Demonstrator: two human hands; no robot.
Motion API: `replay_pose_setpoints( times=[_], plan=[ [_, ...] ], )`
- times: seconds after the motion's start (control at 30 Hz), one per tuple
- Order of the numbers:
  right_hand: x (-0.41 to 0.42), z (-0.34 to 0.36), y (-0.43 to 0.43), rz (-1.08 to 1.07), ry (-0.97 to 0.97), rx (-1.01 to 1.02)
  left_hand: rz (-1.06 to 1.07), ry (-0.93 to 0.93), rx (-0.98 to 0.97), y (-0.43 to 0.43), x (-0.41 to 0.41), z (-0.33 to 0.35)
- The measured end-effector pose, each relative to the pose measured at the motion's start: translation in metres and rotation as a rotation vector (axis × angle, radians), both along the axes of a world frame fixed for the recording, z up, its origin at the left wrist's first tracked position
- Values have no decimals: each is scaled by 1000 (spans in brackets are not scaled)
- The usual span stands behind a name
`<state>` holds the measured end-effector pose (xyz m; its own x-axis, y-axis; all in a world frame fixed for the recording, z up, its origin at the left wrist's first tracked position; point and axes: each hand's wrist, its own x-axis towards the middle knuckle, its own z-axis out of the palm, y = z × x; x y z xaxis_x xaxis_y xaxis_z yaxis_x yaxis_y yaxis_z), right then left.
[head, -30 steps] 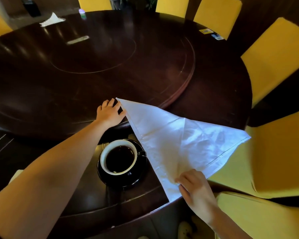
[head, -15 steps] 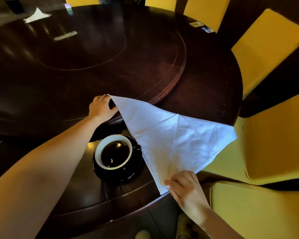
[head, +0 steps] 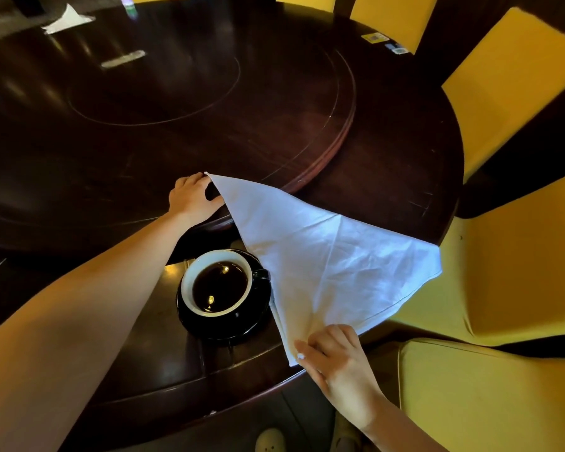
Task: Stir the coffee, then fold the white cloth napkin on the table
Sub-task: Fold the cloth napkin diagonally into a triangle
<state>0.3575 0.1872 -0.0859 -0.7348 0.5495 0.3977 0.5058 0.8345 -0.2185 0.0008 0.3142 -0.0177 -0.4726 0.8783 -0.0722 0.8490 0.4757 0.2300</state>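
The white cloth napkin (head: 333, 265) lies folded into a triangle on the dark round table (head: 388, 164), its right tip hanging past the table edge. My left hand (head: 191, 197) pinches the napkin's far corner at the turntable's rim. My right hand (head: 336, 360) grips the near corner at the table's front edge. A cup of black coffee (head: 217, 283), white inside, sits on a black saucer (head: 224, 327) just left of the napkin, whose edge overlaps the saucer's right side. No spoon is visible.
A raised wooden turntable (head: 209, 102) covers the table's middle. Yellow chairs (head: 516, 265) ring the right side and back. A folded white paper (head: 67, 22) and a small bottle (head: 128, 3) sit at the far edge. Cards (head: 375, 37) lie at far right.
Both hands keep their hold on the napkin's two corners. The napkin stays a triangle in about the same place; mainly the camera view has shifted slightly.
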Motion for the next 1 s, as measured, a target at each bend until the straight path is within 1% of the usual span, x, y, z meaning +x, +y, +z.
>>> replay_pose_setpoints(
  times=[0.17,0.23,0.3,0.37,0.4,0.57,0.7,0.83,0.87,0.93,1.0],
  plan=[
    [-4,-2,-8,-66,-28,-115,5,-20,-42,0,1,3],
    [-6,-1,-9,-82,-52,-118,30,-77,-42,2,-1,2],
    [-7,0,-8,-68,-46,-90,119,-240,48,5,-2,2],
    [-3,1,-3,-58,-41,-62,280,-431,185,7,1,6],
    [0,1,0,-58,-48,-45,338,-468,210,9,5,9],
    [17,1,20,-93,-44,38,325,-431,221,20,16,13],
    [36,8,59,-178,18,69,355,-506,275,29,26,9],
    [54,25,87,-254,40,142,377,-515,344,40,40,8],
    [55,28,87,-222,48,149,398,-518,356,43,43,9],
    [50,30,75,-81,31,139,428,-519,370,49,45,10],
    [44,20,56,44,-16,84,439,-520,391,55,43,10]
  ],
)
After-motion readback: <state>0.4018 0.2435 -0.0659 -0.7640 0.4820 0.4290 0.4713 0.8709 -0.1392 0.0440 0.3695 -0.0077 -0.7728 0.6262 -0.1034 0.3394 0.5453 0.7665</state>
